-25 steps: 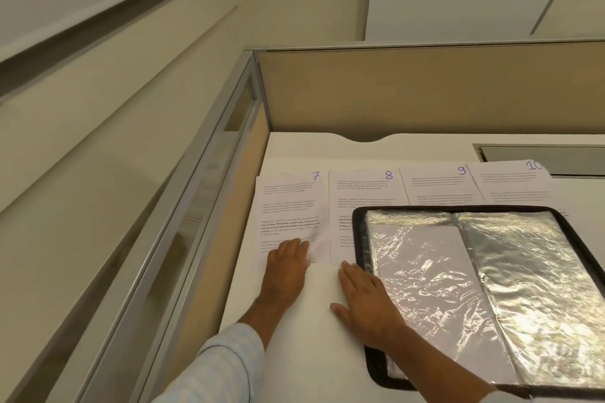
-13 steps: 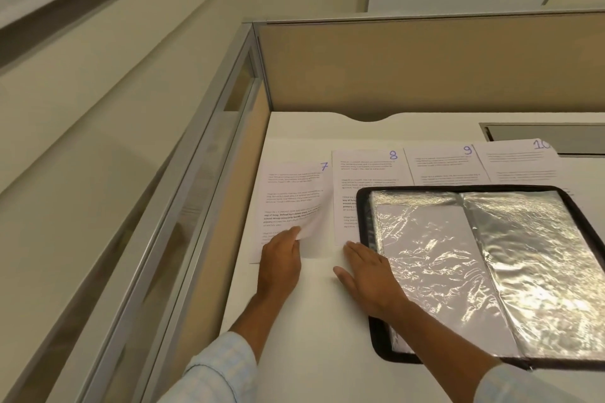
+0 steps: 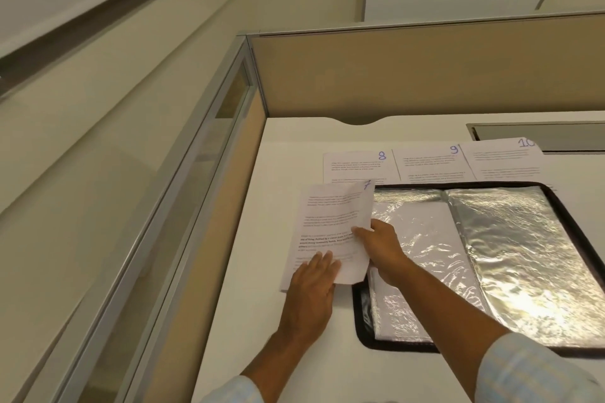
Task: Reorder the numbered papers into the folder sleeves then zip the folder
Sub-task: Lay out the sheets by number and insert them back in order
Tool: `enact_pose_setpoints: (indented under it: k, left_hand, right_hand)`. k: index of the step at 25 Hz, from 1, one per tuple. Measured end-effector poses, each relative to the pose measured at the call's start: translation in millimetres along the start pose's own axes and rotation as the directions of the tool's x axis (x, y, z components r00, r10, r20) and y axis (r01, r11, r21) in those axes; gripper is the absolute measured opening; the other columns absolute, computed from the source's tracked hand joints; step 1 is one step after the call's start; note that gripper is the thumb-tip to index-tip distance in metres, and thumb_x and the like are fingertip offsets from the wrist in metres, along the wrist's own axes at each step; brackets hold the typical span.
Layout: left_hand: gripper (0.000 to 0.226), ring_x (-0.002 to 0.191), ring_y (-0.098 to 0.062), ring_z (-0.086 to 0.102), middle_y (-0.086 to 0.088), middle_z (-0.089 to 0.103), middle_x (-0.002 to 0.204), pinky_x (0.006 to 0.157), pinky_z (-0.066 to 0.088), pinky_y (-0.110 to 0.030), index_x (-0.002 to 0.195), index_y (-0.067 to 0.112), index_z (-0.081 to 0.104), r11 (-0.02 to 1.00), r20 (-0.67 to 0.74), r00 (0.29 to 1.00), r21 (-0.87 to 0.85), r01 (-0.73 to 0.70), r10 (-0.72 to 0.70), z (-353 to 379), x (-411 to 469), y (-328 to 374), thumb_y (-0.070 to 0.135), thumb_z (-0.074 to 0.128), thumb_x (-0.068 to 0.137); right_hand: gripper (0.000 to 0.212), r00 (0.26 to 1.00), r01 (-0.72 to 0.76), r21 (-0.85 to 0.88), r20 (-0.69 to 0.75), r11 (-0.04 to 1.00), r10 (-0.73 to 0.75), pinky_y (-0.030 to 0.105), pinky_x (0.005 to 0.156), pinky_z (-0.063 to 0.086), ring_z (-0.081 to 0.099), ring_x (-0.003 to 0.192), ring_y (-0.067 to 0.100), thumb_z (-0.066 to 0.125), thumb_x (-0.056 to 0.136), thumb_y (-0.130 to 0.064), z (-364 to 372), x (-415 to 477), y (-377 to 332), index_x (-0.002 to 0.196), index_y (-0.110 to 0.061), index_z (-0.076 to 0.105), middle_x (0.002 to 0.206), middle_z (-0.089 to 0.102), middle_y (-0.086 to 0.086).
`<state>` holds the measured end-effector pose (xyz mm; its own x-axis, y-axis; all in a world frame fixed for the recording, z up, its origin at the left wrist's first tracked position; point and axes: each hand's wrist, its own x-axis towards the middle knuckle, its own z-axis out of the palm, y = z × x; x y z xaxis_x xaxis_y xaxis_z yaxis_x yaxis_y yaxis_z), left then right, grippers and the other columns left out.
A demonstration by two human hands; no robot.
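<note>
I have sheet 7 [image 3: 330,222] partly off the desk [image 3: 294,157], its right edge over the left rim of the open folder [image 3: 363,330]. My right hand [image 3: 381,252] pinches that edge, thumb on top. My left hand [image 3: 311,291] lies with straight fingers on the sheet's near end and grasps nothing.

To do this well I'd keep the pinch light and the sheet taut, square its leading edge to the mouth of the left sleeve [image 3: 422,239] and feed it in flat. The plastic looks crinkly and likely to snag a corner, so the left hand should free itself to hold the sleeve open.

Half a second back, 7 lay on the desk left of 8 [image 3: 357,167], only its corner raised by the left hand, with the right hand flat beside the folder. It has since come across, while 8, 9 [image 3: 429,167] and 10 [image 3: 504,160] stay put.
</note>
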<state>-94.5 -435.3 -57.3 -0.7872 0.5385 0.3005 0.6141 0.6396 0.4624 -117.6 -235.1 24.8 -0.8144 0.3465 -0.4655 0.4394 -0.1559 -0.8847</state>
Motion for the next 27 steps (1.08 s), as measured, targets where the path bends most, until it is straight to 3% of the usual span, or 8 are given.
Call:
enact_pose_setpoints:
  k: [4,6,8,11,13,16,20,27]
  left_hand:
    - [0.07,0.159,-0.013,0.02,0.007,0.028,0.169,0.129,0.021,-0.048,0.159,0.029,0.041,0.996,0.243,0.967,-0.022,0.081,-0.074,2.6,-5.2,35.5,0.069,0.021,0.105]
    - [0.08,0.159,-0.008,0.014,0.011,0.022,0.171,0.131,0.015,-0.04,0.161,0.031,0.036,0.968,0.23,0.954,-0.113,0.225,-0.194,4.5,1.6,51.8,0.08,0.019,0.099]
    - [0.078,0.155,-0.008,0.022,0.01,0.027,0.17,0.128,0.023,-0.038,0.16,0.032,0.036,0.883,0.153,0.916,-0.247,0.4,-0.372,5.5,17.2,68.4,0.079,0.029,0.098]
    - [0.059,0.14,-0.012,0.042,0.007,0.043,0.156,0.116,0.04,-0.036,0.156,0.026,0.04,0.661,0.107,0.775,-0.458,0.594,-0.623,9.3,52.0,97.7,0.053,0.051,0.104]
    - [0.042,0.12,-0.015,0.062,0.003,0.063,0.139,0.104,0.053,-0.037,0.145,0.027,0.053,0.439,0.15,0.641,-0.611,0.659,-0.753,12.5,73.7,115.3,0.038,0.06,0.105]
    - [0.017,0.096,-0.025,0.076,-0.005,0.079,0.104,0.089,0.063,-0.047,0.116,0.022,0.073,0.164,0.289,0.537,-0.747,0.644,-0.792,25.0,98.2,141.5,0.029,0.068,0.101]
    - [0.014,0.095,-0.027,0.078,-0.007,0.08,0.102,0.088,0.063,-0.049,0.112,0.017,0.076,0.163,0.389,0.597,-0.728,0.666,-0.702,48.2,112.7,180.4,0.019,0.068,0.1]
    - [0.008,0.088,-0.026,0.078,-0.005,0.081,0.095,0.083,0.064,-0.049,0.105,0.016,0.074,0.244,0.322,0.582,-0.681,0.69,-0.746,101.0,138.9,231.4,0.012,0.069,0.099]
  right_hand:
    - [0.016,0.999,-0.009,-0.152,-0.047,0.988,0.002,0.042,0.068,0.066,0.077,0.085,0.023,0.06,0.101,-0.012,-48.3,-4.7,7.0,0.102,-0.019,0.073,0.101,0.078,0.002]
    - [0.018,0.999,0.002,-0.144,-0.04,0.99,-0.007,0.04,0.069,0.066,0.078,0.086,0.023,0.059,0.102,-0.012,-76.2,-9.3,8.4,0.111,-0.015,0.073,0.103,0.078,0.002]
    - [0.021,1.0,0.006,-0.105,-0.016,0.994,-0.007,0.039,0.07,0.065,0.078,0.088,0.024,0.059,0.102,-0.011,-106.2,-13.2,8.4,0.118,-0.015,0.072,0.106,0.079,0.002]
    - [0.023,1.0,0.012,-0.034,0.003,0.999,-0.012,0.042,0.073,0.065,0.079,0.09,0.024,0.061,0.101,-0.01,-156.4,-18.8,4.5,0.121,-0.014,0.073,0.106,0.08,0.002]
    - [0.024,0.999,0.025,-0.005,0.022,1.0,-0.025,0.047,0.079,0.065,0.079,0.093,0.026,0.062,0.102,-0.01,-188.5,-19.7,2.5,0.122,-0.014,0.073,0.107,0.08,0.003]
    - [0.023,0.998,0.037,0.006,0.052,0.999,-0.037,0.047,0.08,0.064,0.078,0.095,0.026,0.061,0.103,-0.011,-235.1,-19.1,0.5,0.123,-0.015,0.072,0.109,0.08,0.003]
    - [0.023,0.997,0.022,0.002,0.078,1.0,-0.022,0.04,0.077,0.064,0.078,0.095,0.024,0.062,0.103,-0.01,-289.3,-14.0,1.1,0.122,-0.017,0.073,0.109,0.08,0.002]
    - [0.023,0.996,-0.045,-0.037,0.074,0.998,0.047,0.036,0.074,0.064,0.079,0.093,0.021,0.062,0.101,-0.005,-369.5,6.5,9.6,0.118,-0.013,0.074,0.106,0.081,0.001]
